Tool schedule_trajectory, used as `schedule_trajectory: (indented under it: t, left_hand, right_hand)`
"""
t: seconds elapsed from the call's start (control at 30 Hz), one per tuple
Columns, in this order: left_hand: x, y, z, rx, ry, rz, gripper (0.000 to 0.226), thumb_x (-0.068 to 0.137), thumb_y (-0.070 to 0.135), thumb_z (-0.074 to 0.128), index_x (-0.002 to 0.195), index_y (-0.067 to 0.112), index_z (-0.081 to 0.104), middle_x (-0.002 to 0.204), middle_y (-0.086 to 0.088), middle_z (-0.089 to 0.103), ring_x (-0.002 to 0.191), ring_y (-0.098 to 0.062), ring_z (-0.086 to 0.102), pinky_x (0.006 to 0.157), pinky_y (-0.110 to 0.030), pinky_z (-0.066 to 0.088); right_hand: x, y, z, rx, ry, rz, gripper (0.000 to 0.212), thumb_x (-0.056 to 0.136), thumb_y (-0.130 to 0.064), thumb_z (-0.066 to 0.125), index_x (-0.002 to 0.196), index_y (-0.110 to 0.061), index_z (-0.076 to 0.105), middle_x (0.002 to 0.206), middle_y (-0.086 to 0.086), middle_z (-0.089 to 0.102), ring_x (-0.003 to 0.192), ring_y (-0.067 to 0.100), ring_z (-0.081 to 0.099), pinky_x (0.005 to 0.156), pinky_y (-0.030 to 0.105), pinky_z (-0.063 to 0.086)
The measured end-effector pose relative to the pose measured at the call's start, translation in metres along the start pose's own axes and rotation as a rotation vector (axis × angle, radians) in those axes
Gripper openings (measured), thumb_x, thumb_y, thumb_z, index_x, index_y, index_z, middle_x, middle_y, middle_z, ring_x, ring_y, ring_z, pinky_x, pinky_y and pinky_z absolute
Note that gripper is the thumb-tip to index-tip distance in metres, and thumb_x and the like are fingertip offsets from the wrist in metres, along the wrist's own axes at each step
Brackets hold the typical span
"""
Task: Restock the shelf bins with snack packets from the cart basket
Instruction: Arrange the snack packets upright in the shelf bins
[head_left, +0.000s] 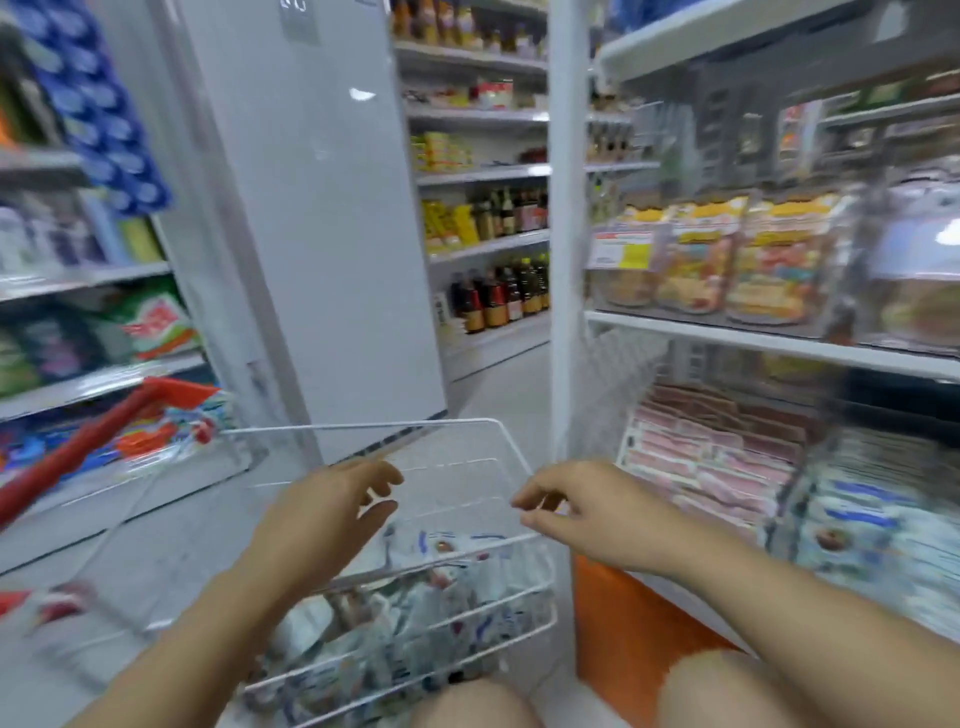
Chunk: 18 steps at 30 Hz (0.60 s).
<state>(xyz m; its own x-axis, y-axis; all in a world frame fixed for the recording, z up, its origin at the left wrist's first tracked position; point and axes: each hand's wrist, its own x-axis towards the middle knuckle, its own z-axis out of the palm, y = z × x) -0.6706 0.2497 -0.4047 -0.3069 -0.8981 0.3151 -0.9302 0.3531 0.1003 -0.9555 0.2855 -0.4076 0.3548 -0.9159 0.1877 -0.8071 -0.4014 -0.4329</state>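
The person crouches in a shop aisle, both bare forearms reaching forward over a white wire basket. The left hand hangs above the middle of the basket with its fingers spread and relaxed, holding nothing. The right hand hovers over the basket's right rim; its fingers are loosely bent, thumb and forefinger tips close together, and nothing shows between them. Neither hand touches the wires as far as the blurred picture tells.

The snack packets, white with blue and red print, lie heaped in the near end of the basket, below and between the two wrists. The far end of the basket shows only bare wire.

To the right, a white shelf unit carries more stock. On its lowest level, pink packets stand in rows near the left edge, and blue-and-white packets fill the space beside them to the right. One shelf up, yellow and orange bags sit behind clear bin fronts. An orange base panel runs under the bottom shelf. A red cart handle slants across the left side, well apart from the hands.
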Motion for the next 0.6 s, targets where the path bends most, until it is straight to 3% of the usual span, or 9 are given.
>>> schedule_trajectory:
  t: [0.13,0.3,0.47,0.53,0.6]
  left_hand:
    - [-0.017,-0.046,-0.008,-0.014,-0.039,-0.176,0.020,0.093,0.040,0.062,0.112,0.043,0.059,0.097,0.024,0.060,0.089,0.002,0.060,0.077,-0.026,0.051]
    - [-0.026,-0.066,0.005,-0.114,-0.075,-0.309,0.024,0.094,0.039,0.060,0.119,0.040,0.058,0.109,0.021,0.063,0.091,-0.002,0.059,0.084,-0.031,0.052]
    - [-0.027,-0.067,0.010,-0.223,-0.039,-0.386,0.027,0.095,0.039,0.059,0.121,0.036,0.059,0.111,0.017,0.065,0.100,-0.009,0.063,0.088,-0.034,0.052]
    - [-0.027,-0.068,0.011,-0.314,-0.026,-0.415,0.025,0.094,0.038,0.061,0.119,0.035,0.060,0.107,0.016,0.066,0.095,-0.009,0.064,0.088,-0.036,0.053]
    - [-0.027,-0.068,0.009,-0.426,-0.007,-0.439,0.024,0.094,0.036,0.063,0.118,0.034,0.062,0.102,0.016,0.065,0.090,-0.006,0.064,0.088,-0.035,0.053]
  right_hand:
    - [0.050,-0.010,0.044,0.009,-0.150,-0.044,0.023,0.096,-0.026,0.061,0.115,-0.020,0.071,0.110,-0.005,0.072,0.086,0.003,0.063,0.066,0.005,0.037]
    - [0.103,-0.012,0.077,-0.040,-0.353,0.006,0.028,0.093,-0.029,0.065,0.118,-0.017,0.071,0.117,0.000,0.070,0.103,0.013,0.063,0.090,0.025,0.049]
    - [0.150,-0.030,0.105,0.017,-0.519,0.080,0.040,0.092,-0.033,0.067,0.128,-0.015,0.063,0.092,-0.007,0.067,0.086,0.015,0.068,0.086,0.037,0.055]
    - [0.168,-0.039,0.122,0.081,-0.580,0.127,0.053,0.093,-0.034,0.067,0.139,-0.013,0.052,0.103,-0.001,0.067,0.082,0.012,0.066,0.087,0.042,0.055]
    - [0.185,-0.042,0.140,0.248,-0.630,0.254,0.071,0.092,-0.035,0.069,0.150,-0.015,0.033,0.129,0.007,0.057,0.097,0.017,0.066,0.087,0.044,0.056]
